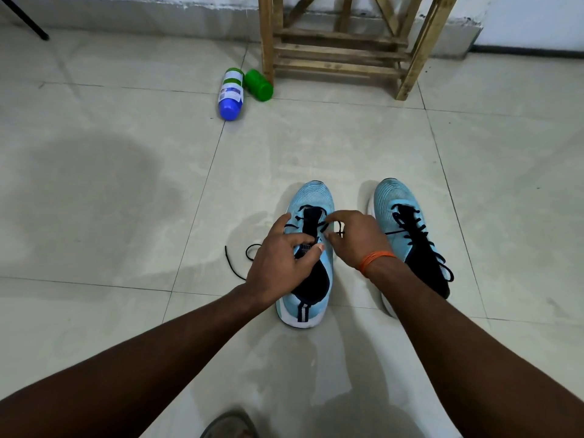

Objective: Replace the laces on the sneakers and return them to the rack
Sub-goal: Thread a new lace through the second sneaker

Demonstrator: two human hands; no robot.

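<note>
2 sneakers [313, 197] lie lengthwise, toes toward the rack [341, 52].

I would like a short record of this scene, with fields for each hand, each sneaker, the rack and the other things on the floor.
left hand: grips the left sneaker at its tongue
right hand: pinches the black lace above the same sneaker
left sneaker: light blue, partly laced, one lace end loose on the floor
right sneaker: laced in black, beside it, untouched
rack: wooden, by the wall
bottles: white and blue bottle and green bottle lie near the rack
</note>
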